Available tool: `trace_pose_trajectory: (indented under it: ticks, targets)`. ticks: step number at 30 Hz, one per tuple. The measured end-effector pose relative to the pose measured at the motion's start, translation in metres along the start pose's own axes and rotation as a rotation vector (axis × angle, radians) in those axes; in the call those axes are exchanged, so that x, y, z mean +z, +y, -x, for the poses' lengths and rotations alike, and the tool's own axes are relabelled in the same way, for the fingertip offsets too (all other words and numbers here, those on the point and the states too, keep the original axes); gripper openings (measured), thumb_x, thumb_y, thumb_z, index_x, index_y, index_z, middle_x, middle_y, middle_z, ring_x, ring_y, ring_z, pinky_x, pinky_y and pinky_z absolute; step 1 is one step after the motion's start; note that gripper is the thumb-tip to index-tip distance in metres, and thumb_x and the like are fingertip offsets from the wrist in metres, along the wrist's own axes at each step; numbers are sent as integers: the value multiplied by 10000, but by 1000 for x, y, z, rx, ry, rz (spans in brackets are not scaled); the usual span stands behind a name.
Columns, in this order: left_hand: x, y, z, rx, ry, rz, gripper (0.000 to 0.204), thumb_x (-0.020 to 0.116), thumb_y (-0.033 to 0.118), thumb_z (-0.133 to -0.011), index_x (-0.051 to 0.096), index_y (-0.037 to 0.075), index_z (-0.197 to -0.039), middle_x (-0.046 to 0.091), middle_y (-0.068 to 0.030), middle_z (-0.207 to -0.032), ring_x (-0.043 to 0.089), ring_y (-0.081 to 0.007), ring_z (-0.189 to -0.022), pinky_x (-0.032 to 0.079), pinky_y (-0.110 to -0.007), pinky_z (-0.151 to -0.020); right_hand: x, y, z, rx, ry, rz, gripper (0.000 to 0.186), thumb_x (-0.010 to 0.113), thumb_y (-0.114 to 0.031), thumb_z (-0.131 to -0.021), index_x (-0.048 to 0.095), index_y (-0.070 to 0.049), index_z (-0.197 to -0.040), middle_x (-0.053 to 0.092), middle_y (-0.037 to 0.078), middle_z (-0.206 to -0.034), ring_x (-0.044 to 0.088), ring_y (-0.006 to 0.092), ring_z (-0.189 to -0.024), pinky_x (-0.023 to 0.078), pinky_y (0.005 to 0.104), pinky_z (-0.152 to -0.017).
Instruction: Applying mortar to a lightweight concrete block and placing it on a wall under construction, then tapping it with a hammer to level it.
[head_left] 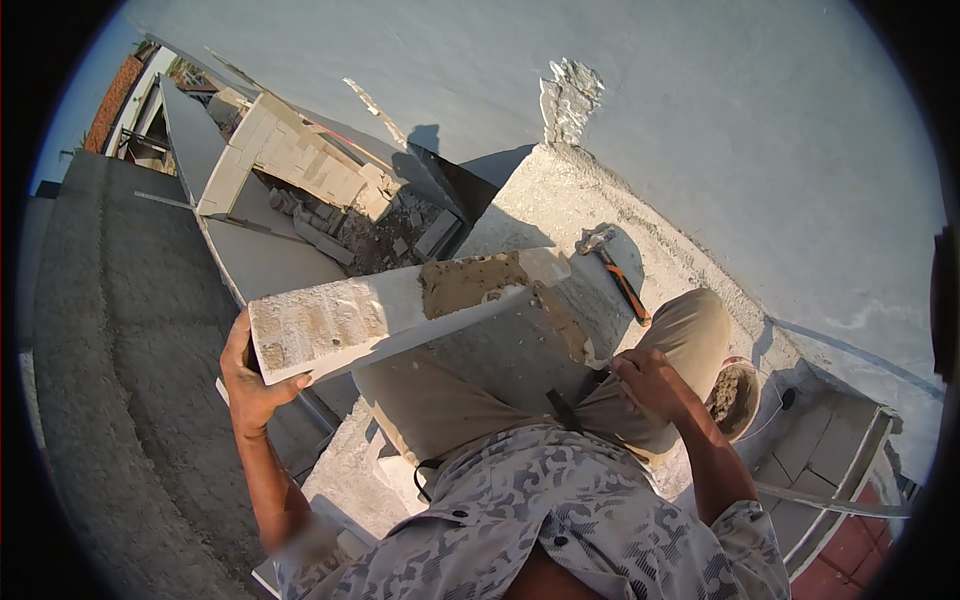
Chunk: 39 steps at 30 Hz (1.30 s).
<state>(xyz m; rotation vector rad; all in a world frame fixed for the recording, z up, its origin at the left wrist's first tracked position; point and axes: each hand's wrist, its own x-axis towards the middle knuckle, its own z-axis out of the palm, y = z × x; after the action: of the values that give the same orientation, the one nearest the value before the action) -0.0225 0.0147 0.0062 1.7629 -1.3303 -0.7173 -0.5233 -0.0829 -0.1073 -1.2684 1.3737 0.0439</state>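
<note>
Outdoors, sits or crouches on a rough pale ledge beside a grey wall, wearing beige trousers and a patterned shirt. With the left hand, grasps the left end of a long pale block, pressing the thumb along its lower edge. Holds the block slanting above the lap, rising toward the upper right, with brown mortar coating part of its upper face. With the right hand, curled near the right thigh, appears to grip a mortar-smeared tool, partly hidden and unclear in kind. Near the right knee, has a hammer with an orange-and-black handle lying on the ledge; beside the right thigh, a bucket of mortar. At upper left, overlooks rubble.
</note>
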Motion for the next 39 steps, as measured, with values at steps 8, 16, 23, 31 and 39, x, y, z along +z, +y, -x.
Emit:
trace_pose_trajectory:
  ticks: [8,16,23,31,39]
  targets:
    - [7,5,-9,-4,58,8,942,934,240,-594,545,-31,-1408,683,-105,-1214,661,-207,-1105,492,-338,-1005,45,3,-23,-218,-4,-76,387,533,-301,-1056,636,46,-921,577,101,-633,637,186,-531,510,384,-549]
    - [11,15,-10,-13,57,38,953,935,221,-592,537,-39,-1418,679,-102,-1217,654,-210,-1117,483,-338,-1016,18,-26,-19,-162,-41,-161,392,518,-302,-1074,649,49,-958,576,69,-648,624,141,-532,496,319,-524]
    - [13,17,-9,1,69,49,959,942,198,-573,548,-50,-1411,672,-110,-1242,648,-207,-1132,481,-342,-1027,-16,-39,4,-132,-278,-173,384,536,-338,-1075,672,19,-1033,649,68,-715,637,132,-547,518,293,-519]
    - [17,25,-5,60,13,64,938,936,155,-549,569,-51,-1388,680,-110,-1235,650,-194,-1124,481,-338,-1028,-36,-81,-34,-112,-393,-142,495,575,-456,-1051,639,33,-1088,671,95,-710,651,174,-533,534,311,-498]
    - [31,48,-8,42,37,31,917,919,105,-544,576,-55,-1380,686,-118,-1219,646,-196,-1118,476,-333,-1026,6,-81,-23,-495,-347,-58,436,539,-389,-1084,635,29,-1010,638,89,-699,638,162,-547,522,316,-512]
